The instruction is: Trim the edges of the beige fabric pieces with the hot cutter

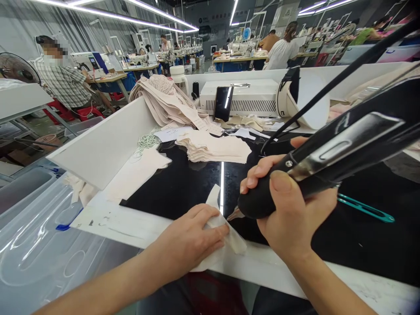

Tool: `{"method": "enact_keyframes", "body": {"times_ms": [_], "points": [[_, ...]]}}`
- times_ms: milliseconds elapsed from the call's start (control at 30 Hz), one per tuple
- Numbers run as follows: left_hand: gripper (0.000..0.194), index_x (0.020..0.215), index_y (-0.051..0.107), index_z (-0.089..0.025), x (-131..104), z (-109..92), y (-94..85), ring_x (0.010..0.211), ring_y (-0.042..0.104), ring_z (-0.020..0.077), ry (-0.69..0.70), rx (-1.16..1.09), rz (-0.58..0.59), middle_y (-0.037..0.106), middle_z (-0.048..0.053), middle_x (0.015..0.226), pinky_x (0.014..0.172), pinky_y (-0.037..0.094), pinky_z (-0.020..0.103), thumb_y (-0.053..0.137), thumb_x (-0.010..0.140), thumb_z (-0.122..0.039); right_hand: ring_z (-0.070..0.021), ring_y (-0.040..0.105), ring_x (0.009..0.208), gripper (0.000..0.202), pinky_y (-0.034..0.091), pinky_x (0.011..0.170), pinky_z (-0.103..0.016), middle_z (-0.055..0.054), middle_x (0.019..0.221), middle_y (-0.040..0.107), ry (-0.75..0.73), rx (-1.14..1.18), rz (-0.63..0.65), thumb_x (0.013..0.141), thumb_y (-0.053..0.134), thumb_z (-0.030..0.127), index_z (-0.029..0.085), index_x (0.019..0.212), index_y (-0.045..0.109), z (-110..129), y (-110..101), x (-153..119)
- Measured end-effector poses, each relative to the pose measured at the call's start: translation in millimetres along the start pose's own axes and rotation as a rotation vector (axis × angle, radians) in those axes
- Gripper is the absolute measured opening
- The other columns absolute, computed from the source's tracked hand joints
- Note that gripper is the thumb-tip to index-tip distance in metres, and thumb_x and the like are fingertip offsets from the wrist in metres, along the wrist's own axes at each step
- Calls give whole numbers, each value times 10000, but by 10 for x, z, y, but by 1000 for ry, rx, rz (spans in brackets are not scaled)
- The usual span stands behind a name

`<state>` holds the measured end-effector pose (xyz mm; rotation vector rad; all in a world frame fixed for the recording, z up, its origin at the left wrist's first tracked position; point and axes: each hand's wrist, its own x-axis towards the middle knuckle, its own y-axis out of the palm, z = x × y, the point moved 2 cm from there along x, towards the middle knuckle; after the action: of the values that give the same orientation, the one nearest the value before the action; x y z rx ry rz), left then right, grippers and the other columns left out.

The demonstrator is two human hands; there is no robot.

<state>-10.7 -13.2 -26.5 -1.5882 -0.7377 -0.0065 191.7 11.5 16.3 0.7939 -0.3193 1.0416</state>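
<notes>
My left hand is at the front edge of the black tabletop, its fingers closed on a pale cream fabric piece. Part of that fabric is hidden under the fingers, and a strip of it sticks up beyond them. My right hand is wrapped round a thick black handheld tool with a metal strip along its side. A small metal tip shows below the tool's rounded end, close beside the fabric; whether they touch I cannot tell. A stack of cream fabric pieces lies beyond both hands.
A teal slotted tool lies at the right. More cut fabric is on the left by a white side panel. Behind stand a phone, a vented white box and a heap of fabric. Several people sit at distant sewing tables.
</notes>
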Motion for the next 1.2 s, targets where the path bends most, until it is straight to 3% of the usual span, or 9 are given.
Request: {"method": "enact_keyframes", "body": {"times_ms": [167, 600, 800, 900, 1000, 1067, 1200], "points": [[255, 1359, 843, -164, 2, 18, 15, 1262, 803, 321, 1, -7, -3, 774, 194, 1357, 1133, 751, 445, 631, 1287, -286, -144, 715, 574, 542, 641, 517, -299, 91, 852, 789, 33, -1, -5, 935, 1075, 507, 313, 1246, 676, -39, 21, -16], [204, 1386, 830, -175, -12, 36, 54, 1355, 791, 333, 8, 4, -12, 781, 196, 1419, 1226, 715, 481, 719, 1253, -283, -134, 726, 602, 429, 659, 583, -301, 104, 858, 808, -37, 44, 54, 989, 1031, 411, 304, 1192, 669, -135, 54, 51], [337, 1416, 812, -158, -3, -97, 37, 1344, 795, 365, -32, 23, 24, 790, 192, 1441, 1212, 727, 508, 906, 1155, -350, -133, 724, 581, 389, 640, 563, -287, 111, 851, 814, -33, 17, 71, 1029, 983, 356, 310, 1232, 654, -101, 69, 27], [338, 1435, 792, -133, 17, -148, -13, 1345, 804, 350, -41, 20, 45, 804, 192, 1411, 1209, 726, 488, 828, 1214, -386, -135, 724, 573, 386, 640, 559, -293, 112, 841, 808, -21, -3, 65, 1022, 991, 384, 312, 1191, 651, -79, 54, 29], [227, 1341, 793, -127, 83, -32, -73, 1332, 817, 318, -42, 18, 47, 825, 188, 1341, 1201, 722, 457, 629, 1297, -278, -137, 718, 561, 428, 645, 556, -300, 112, 830, 800, -8, -16, 46, 997, 1017, 441, 312, 1184, 655, -78, 43, 31], [253, 1289, 793, -143, 153, 143, -93, 1326, 822, 301, -13, -7, 49, 840, 175, 1328, 1216, 714, 455, 543, 1295, -181, -143, 719, 555, 483, 647, 542, -305, 110, 829, 797, 1, -29, 27, 969, 1043, 498, 316, 1174, 645, -84, 43, 30], [365, 1400, 789, -153, 278, 539, -62, 1421, 814, 269, 104, -152, 121, 852, 161, 1451, 1247, 700, 413, 513, 1198, -25, -140, 721, 554, 520, 651, 529, -293, 110, 830, 794, -2, -27, 19, 956, 1065, 510, 318, 1169, 631, -89, 61, 27]]}}
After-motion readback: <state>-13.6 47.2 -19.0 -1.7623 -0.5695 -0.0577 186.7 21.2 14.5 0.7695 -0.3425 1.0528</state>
